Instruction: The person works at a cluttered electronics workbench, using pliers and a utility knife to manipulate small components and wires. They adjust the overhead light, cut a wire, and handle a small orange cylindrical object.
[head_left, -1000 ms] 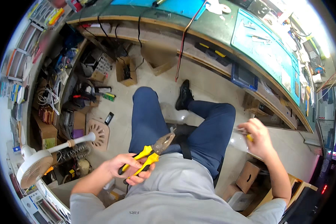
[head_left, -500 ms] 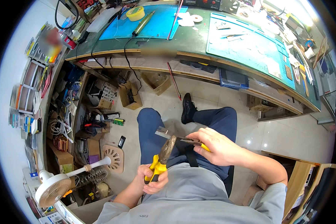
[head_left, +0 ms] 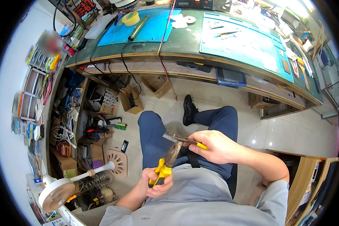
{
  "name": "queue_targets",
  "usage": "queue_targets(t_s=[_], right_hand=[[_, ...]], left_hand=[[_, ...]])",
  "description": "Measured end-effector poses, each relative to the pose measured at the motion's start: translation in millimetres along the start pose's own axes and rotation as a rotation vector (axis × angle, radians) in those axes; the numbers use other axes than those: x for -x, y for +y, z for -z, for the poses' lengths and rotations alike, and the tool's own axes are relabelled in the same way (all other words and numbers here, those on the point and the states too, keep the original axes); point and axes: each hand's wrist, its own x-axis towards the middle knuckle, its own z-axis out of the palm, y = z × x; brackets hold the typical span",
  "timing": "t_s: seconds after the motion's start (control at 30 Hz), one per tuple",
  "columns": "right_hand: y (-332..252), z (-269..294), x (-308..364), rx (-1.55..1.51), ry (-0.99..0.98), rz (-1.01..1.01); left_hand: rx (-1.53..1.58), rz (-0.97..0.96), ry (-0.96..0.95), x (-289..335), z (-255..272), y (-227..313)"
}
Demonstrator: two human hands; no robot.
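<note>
My left hand (head_left: 156, 184) is wrapped round the yellow and black handles of a pair of pliers (head_left: 163, 170), their worn dark jaws pointing up and away from me. From the right, my right hand (head_left: 216, 147) grips a second pair of pliers (head_left: 192, 141) by its yellow handles. The two jaws meet or cross above my lap. At their tips is a small flat greyish piece (head_left: 169, 136), thin and sheet-like. Which jaws clamp it, I cannot tell, as they partly cover it.
A green workbench (head_left: 147, 51) with blue mats (head_left: 248, 51) spans the far side. A red and black cable (head_left: 162, 66) hangs over its edge. At left stand a white fan (head_left: 56, 194) and cluttered shelves; cardboard boxes (head_left: 131, 101) sit under the bench. A wooden cabinet (head_left: 303, 184) is at right.
The right pliers have swung so their jaws lie over the tip of the left pliers. The left pliers have tilted slightly right, and the flat piece has shifted right and partly behind the jaws.
</note>
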Motion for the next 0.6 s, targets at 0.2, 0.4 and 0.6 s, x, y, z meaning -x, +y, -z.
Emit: queue_targets(t_s=[0.2, 0.4, 0.6], right_hand=[[3, 0, 6, -0.101, 0.005, -0.032], [3, 2, 10, -0.052, 0.031, -0.019], [6, -5, 14, -0.045, 0.109, -0.089]], left_hand=[[-0.161, -0.023, 0.048, 4, 2, -4], [-0.166, -0.007, 0.069, 7, 5, -4], [-0.521, -0.005, 0.256, 6, -4, -5]])
